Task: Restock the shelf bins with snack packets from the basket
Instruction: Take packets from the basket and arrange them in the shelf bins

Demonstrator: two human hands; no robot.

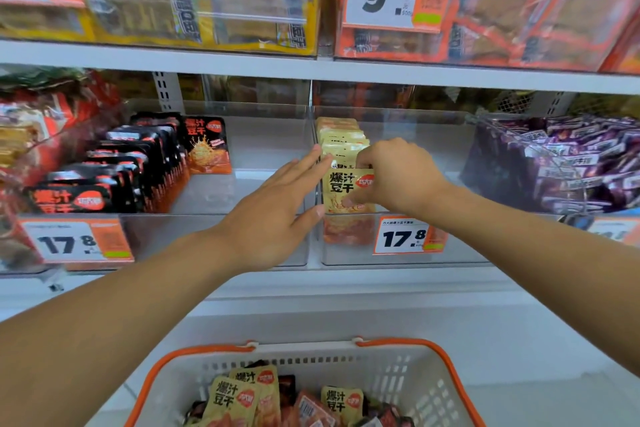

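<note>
A row of yellow snack packets [341, 142] stands in a clear shelf bin [398, 258]. My right hand [394, 175] pinches the front yellow packet [343, 184] at the bin's near end. My left hand [280, 211] is open, its straight fingers reaching to the left side of that packet over the bin divider. Below, a white basket with orange handles [408, 378] holds several yellow and dark packets [235, 399].
The clear bin to the left [214, 243] holds a row of black packets [131, 163]. Purple packets [568, 163] fill a wire bin on the right. Price tags read 17.8 [403, 236]. An upper shelf [311, 68] carries yellow and orange boxes.
</note>
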